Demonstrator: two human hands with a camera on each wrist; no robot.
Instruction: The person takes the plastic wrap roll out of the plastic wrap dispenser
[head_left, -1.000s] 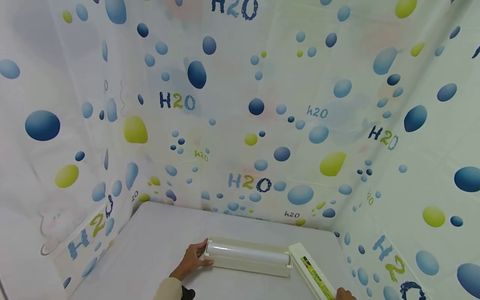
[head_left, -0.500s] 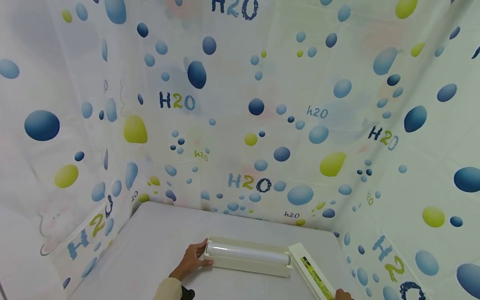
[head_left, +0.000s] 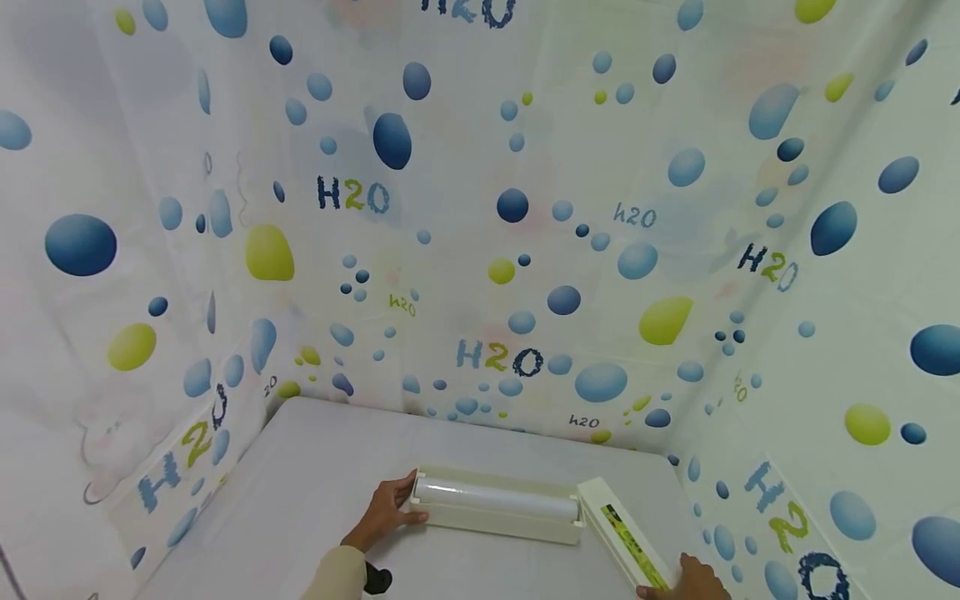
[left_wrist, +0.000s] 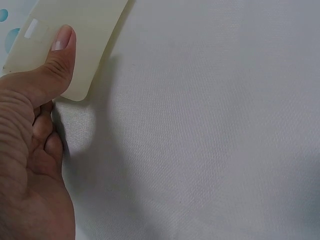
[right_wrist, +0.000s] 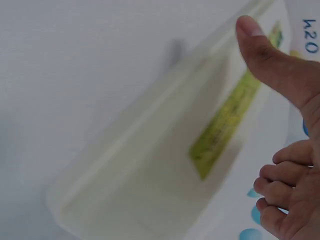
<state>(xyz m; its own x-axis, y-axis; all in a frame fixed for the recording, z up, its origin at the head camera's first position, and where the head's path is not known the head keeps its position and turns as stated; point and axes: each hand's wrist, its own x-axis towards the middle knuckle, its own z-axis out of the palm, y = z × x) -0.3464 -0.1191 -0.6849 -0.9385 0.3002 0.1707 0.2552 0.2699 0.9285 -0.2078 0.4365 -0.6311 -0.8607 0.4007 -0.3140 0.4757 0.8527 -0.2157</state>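
Note:
A cream plastic wrap dispenser [head_left: 495, 523] lies on the white-covered table, its top off and a shiny roll of plastic wrap [head_left: 498, 497] inside. My left hand [head_left: 386, 510] grips its left end. In the left wrist view the thumb presses on the wall of the dispenser [left_wrist: 87, 55]; the other fingers are partly hidden behind it. The long cream lid [head_left: 611, 533], with a green and yellow label, lies slanted against the dispenser's right end. Beside the lid's near end is my right hand [head_left: 697, 581]. In the right wrist view its thumb and loosely bent fingers stand apart, with nothing between them.
A white cloth [head_left: 330, 454] covers the table. Hanging sheets [head_left: 450, 275] printed with blue and green drops and H2O lettering enclose it at the back and both sides. A dark strap piece [head_left: 377, 579] shows at the left wrist.
The right hand has come further into view beside the lid's near end, its thumb and fingers now spread. The head view has tilted slightly down. The left hand keeps its hold on the dispenser.

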